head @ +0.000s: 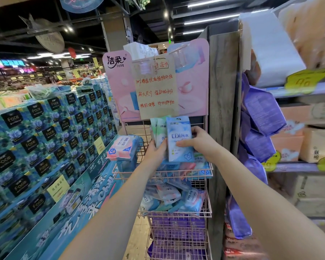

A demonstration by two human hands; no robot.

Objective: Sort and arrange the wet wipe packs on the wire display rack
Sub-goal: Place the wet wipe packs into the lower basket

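right hand [199,143] gripping blue pack [179,139], left hand [156,150] behind

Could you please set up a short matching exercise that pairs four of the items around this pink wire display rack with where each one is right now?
Items
1. light blue EDI wet wipe pack
2. pale green wet wipe packs
3. pink-and-white wet wipe pack
4. purple packs

Places
A. lower rack tier
B. left hand
C. both hands, right hand on its front
D. left corner of the top basket

Pairs: 1-C, 2-B, 3-D, 4-A
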